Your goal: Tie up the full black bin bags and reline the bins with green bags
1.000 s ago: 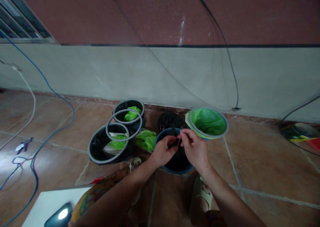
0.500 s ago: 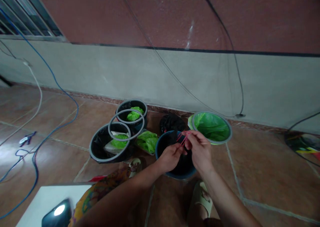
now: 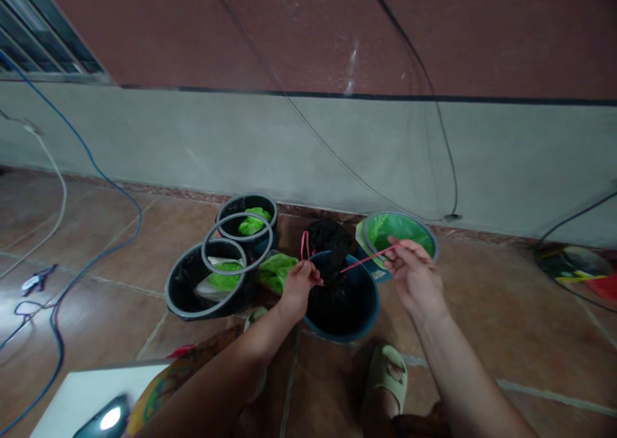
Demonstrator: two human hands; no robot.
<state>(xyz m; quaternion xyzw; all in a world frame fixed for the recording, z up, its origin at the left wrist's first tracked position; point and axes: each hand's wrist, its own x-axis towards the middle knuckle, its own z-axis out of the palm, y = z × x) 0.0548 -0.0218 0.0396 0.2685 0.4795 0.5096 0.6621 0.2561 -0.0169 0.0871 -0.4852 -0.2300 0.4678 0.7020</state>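
My left hand (image 3: 299, 285) is closed on one end of a thin red string (image 3: 361, 261), with a red loop sticking up above its fingers. My right hand (image 3: 413, 272) pinches the other end, so the string is stretched between them. Both hands hover over a blue bin (image 3: 366, 316) lined with a black bag (image 3: 337, 297), whose top is gathered between my hands. A blue bin with a green liner (image 3: 402, 232) stands just behind my right hand.
Two black bins (image 3: 186, 290) holding green bags stand to the left, with a loose grey ring (image 3: 226, 248) lying across them. A green bag (image 3: 276, 272) and a black bag (image 3: 328, 234) lie on the floor. Cables (image 3: 58, 297) trail at left. My sandalled foot (image 3: 385, 374) is below.
My hands have moved apart, pulling the red string taut; the right hand went right toward the green-lined bin and the left went slightly left.
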